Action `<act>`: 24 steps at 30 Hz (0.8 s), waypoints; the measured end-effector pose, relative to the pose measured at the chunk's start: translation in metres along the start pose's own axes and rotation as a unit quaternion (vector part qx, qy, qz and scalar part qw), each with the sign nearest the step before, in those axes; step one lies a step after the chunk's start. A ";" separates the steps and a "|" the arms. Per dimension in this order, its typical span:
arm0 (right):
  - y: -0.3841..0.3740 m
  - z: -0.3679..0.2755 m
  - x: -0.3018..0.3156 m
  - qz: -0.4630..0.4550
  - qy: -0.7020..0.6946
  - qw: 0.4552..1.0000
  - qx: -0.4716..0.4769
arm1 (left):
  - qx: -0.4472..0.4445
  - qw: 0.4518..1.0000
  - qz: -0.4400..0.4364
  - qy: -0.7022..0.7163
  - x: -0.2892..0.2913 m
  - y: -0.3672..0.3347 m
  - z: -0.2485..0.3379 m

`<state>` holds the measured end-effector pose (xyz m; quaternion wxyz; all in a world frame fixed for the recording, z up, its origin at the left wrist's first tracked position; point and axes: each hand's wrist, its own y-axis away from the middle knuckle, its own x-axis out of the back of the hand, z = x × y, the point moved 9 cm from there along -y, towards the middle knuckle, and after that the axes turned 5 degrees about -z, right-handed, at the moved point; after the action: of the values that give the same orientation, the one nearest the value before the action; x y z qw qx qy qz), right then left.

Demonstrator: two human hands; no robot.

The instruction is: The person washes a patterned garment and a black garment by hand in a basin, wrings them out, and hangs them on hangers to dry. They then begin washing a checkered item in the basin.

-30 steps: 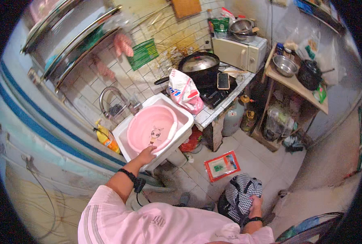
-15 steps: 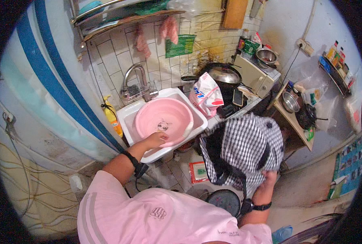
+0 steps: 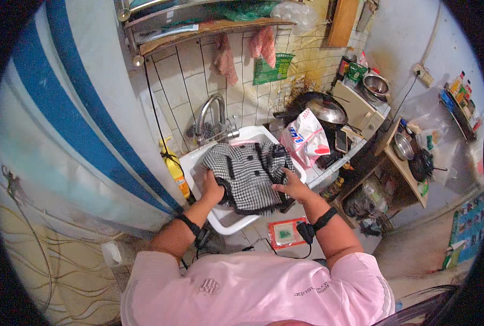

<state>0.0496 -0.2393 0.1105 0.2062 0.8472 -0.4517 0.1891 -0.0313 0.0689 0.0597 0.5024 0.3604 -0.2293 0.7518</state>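
A black-and-white checked jacket with dark buttons and dark trim lies spread over the white sink. It hides nearly all of the pink basin beneath it. My left hand grips the jacket's left side, its fingertips partly lost against the cloth. On the opposite side, my right hand holds the cloth, with the thumb on top and pointing inward. Behind the jacket rises a curved metal faucet.
Left of the sink stands a yellow bottle. To the right are a white-and-pink detergent bag, a phone and a lidded wok. A red-edged flat packet lies below the sink. Pink cloths hang from the shelf.
The jacket has moved left from beside my body to over the basin, and is spread out. My left hand has left the basin's front rim and taken hold of it; my right hand came with it.
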 end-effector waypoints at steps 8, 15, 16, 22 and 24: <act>-0.126 -0.014 -0.006 0.015 0.098 0.978 0.184 | -0.214 0.973 -0.050 -0.068 -0.040 0.003 0.047; -0.246 -0.070 -0.062 -0.093 0.374 0.900 0.203 | 0.018 0.870 -0.435 -0.231 -0.115 -0.002 0.052; -0.259 -0.071 -0.067 -0.125 0.416 0.884 0.172 | 0.062 0.865 -0.459 -0.194 -0.117 0.000 0.049; -0.294 -0.060 -0.079 -0.113 0.519 0.826 0.187 | 0.020 0.912 -0.381 -0.152 -0.156 -0.019 0.021; -0.291 -0.043 -0.064 -0.136 0.518 0.834 0.134 | 0.055 0.920 -0.353 -0.159 -0.122 -0.023 0.060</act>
<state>0.2562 -0.0254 0.0626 0.3185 0.6973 -0.1296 0.6289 0.0370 -0.0365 0.0035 0.6715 0.5596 -0.1225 0.4701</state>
